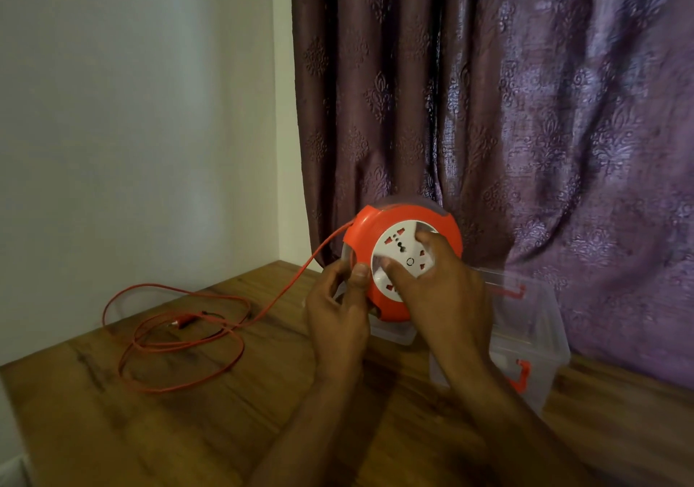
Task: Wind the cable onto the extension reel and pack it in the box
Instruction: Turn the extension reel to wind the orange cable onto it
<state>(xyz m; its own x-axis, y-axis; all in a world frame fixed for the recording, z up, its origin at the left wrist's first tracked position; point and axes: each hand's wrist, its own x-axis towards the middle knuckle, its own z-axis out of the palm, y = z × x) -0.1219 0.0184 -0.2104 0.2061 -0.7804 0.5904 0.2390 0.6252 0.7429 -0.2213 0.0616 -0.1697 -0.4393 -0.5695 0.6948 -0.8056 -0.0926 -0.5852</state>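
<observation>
Above the far edge of the wooden table (187, 411), just in front of the purple curtain (525, 111), I hold the orange extension reel (375, 231) tilted up so its white socket face (403, 257) turns toward me and I can work it with both hands. My left hand (340, 310) grips the reel's near-left rim, thumb on the front edge and fingers curled behind, to keep the housing from spinning along with the centre. My right hand (435, 284) lies spread over the socket face, thumb and forefinger pressing on the white disc; I judge this is how I turn the hub to draw cable in. The red cable (180, 336) leaves the reel at its upper left and runs down to the left, then lies in loose loops on the tabletop well to the left of my hands, with its plug end among the loops. So much of it lying out tells me the winding has a good way to go. Holding the reel lifted gives the cable a free, slanting run into the slot, which should keep it from snagging. Just behind and to the right of my hands sits the clear plastic box (540, 340) with orange clasps, close by for packing the reel once the loops are gone; its lid I cannot make out clearly.
</observation>
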